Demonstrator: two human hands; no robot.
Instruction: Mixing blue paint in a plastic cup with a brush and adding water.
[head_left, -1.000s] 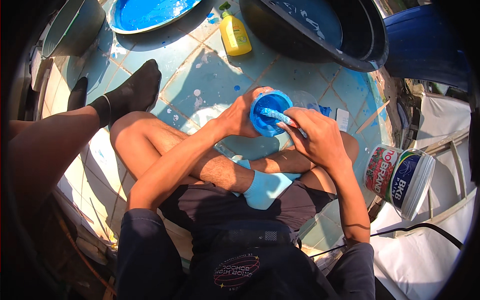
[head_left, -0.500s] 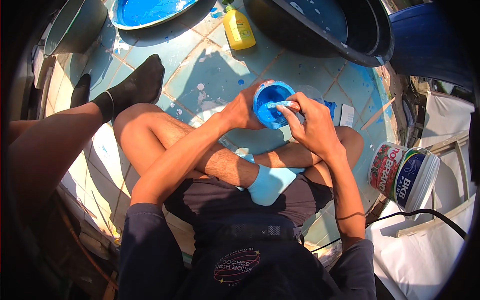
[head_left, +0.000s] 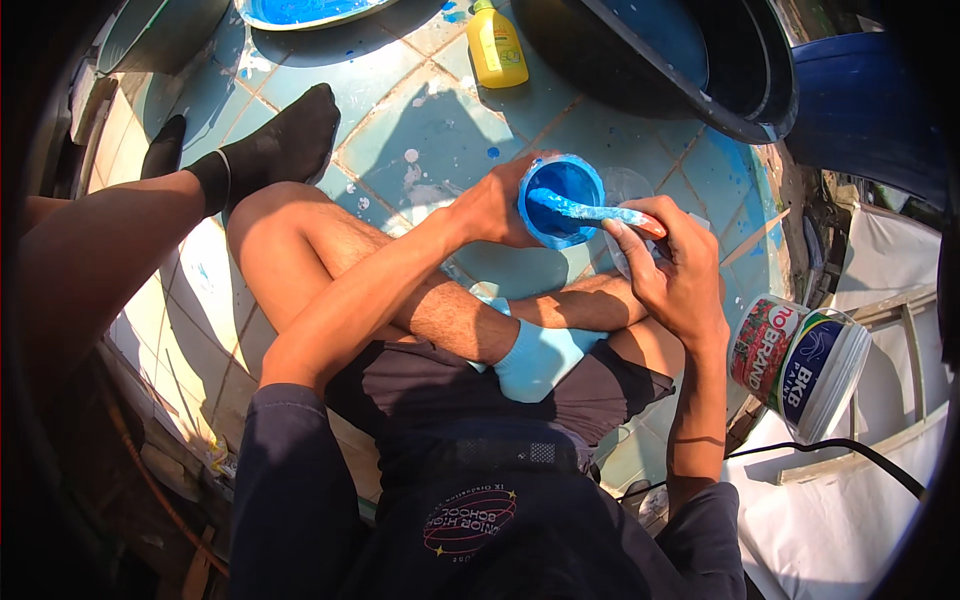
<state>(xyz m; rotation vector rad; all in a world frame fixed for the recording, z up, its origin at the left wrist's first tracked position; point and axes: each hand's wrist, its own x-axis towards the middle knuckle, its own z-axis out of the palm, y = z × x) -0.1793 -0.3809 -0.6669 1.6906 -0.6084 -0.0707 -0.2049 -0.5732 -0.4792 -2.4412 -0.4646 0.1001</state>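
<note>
The blue cup [head_left: 578,181] is positioned above the crossed legs [head_left: 460,320], mouth toward the camera, with the grip of the left hand [head_left: 492,208] clamped around its left side. One end of a paint-smeared tool [head_left: 590,212] sits inside the cup, and the grip of the right hand [head_left: 680,264] is clamped on its reddish end. Farther out, a yellow bottle [head_left: 497,50] stands on the tiled floor [head_left: 400,150] near a black basin [head_left: 590,70]; a labelled white bucket [head_left: 800,365] is at right.
</note>
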